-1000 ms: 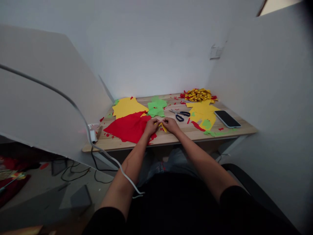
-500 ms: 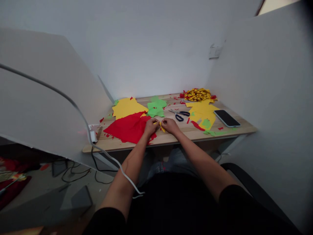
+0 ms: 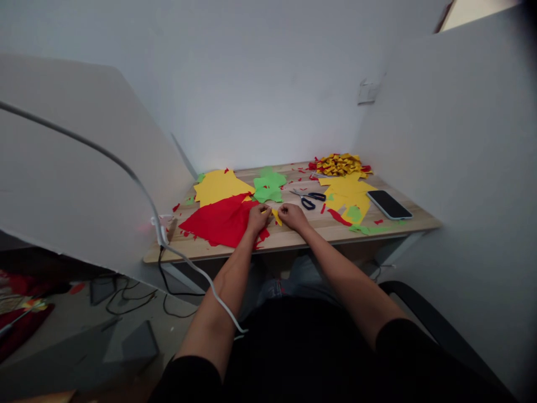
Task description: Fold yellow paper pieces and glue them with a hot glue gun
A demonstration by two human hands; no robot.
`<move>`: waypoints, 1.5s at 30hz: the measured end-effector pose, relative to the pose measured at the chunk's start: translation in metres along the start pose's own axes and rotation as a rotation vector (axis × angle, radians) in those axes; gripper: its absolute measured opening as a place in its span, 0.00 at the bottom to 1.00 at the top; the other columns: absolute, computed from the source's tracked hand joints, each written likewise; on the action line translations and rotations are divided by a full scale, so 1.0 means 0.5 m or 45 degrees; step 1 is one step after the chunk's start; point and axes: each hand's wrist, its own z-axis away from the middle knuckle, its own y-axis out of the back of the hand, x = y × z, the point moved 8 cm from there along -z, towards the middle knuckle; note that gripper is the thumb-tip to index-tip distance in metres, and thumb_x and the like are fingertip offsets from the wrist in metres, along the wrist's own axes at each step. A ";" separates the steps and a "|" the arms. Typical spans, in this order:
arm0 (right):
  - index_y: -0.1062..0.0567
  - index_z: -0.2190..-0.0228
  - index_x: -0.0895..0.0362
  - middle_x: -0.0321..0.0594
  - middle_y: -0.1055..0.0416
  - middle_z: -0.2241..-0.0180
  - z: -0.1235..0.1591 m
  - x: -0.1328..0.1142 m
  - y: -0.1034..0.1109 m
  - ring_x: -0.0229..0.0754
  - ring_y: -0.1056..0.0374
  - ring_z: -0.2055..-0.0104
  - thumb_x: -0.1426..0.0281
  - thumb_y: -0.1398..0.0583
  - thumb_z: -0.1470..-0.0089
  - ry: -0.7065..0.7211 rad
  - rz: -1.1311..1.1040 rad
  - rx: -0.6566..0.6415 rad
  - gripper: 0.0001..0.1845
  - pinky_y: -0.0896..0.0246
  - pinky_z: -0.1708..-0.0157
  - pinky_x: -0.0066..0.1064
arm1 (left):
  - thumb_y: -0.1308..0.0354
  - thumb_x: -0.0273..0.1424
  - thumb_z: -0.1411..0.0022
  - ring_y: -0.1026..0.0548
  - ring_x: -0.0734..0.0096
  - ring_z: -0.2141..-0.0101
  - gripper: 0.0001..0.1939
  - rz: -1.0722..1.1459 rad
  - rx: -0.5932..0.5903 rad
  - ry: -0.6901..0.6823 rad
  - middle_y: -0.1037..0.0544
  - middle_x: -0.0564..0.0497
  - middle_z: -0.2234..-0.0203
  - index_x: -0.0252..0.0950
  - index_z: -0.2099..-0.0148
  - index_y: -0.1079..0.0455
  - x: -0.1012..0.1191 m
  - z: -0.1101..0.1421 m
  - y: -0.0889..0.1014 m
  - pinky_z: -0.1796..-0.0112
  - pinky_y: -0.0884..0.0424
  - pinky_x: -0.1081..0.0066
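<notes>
Between my two hands is a small yellow strip [image 3: 276, 217], which looks like paper or felt. My left hand [image 3: 259, 216] is closed in a pinch on its left end, above the edge of a large red sheet [image 3: 220, 221]. On the strip's other side my right hand [image 3: 292, 215] pinches it with curled fingers. Just beyond the right hand lie scissors [image 3: 308, 198] with dark handles, their blades parted. A green sheet [image 3: 269, 184] with an irregular outline is behind both hands. The fingertips are small and partly hidden.
A yellow sheet [image 3: 220, 186] lies at the back left, another yellow sheet [image 3: 348, 193] on the right. A pile of yellow and red folded strips [image 3: 340, 164] sits at the back. A phone [image 3: 389, 205] rests near the right edge. A white cable [image 3: 126, 168] crosses the left side.
My hands stay close together with the yellow strip between them. The strip's visible shape has changed a little, now wider between the fingers. The view has shifted slightly.
</notes>
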 end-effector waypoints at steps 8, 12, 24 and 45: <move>0.25 0.52 0.58 0.43 0.25 0.52 -0.005 0.015 0.000 0.43 0.27 0.55 0.62 0.39 0.35 -0.038 -0.033 0.047 0.15 0.27 0.55 0.41 | 0.41 0.39 0.31 0.24 0.60 0.53 0.19 0.080 0.077 0.053 0.25 0.44 0.49 0.34 0.43 0.30 -0.008 -0.001 0.011 0.53 0.23 0.56; 0.25 0.52 0.58 0.44 0.25 0.52 -0.006 0.026 0.006 0.43 0.27 0.55 0.62 0.39 0.35 -0.083 -0.065 0.088 0.15 0.27 0.54 0.41 | 0.41 0.38 0.31 0.23 0.61 0.53 0.19 0.110 0.139 0.101 0.25 0.44 0.49 0.34 0.44 0.30 -0.018 -0.002 0.024 0.54 0.23 0.57; 0.25 0.54 0.59 0.43 0.25 0.54 -0.006 0.022 0.024 0.43 0.26 0.55 0.61 0.40 0.35 -0.001 -0.297 0.156 0.15 0.28 0.54 0.42 | 0.41 0.39 0.31 0.22 0.64 0.57 0.17 0.221 0.039 0.144 0.24 0.45 0.53 0.33 0.46 0.30 -0.011 0.005 0.006 0.57 0.22 0.60; 0.25 0.56 0.60 0.40 0.25 0.60 -0.015 0.041 0.016 0.40 0.27 0.61 0.60 0.40 0.35 -0.032 -0.462 0.168 0.15 0.28 0.60 0.37 | 0.36 0.29 0.43 0.23 0.63 0.58 0.19 0.124 0.122 -0.154 0.20 0.46 0.56 0.37 0.48 0.26 0.021 0.004 0.007 0.56 0.27 0.66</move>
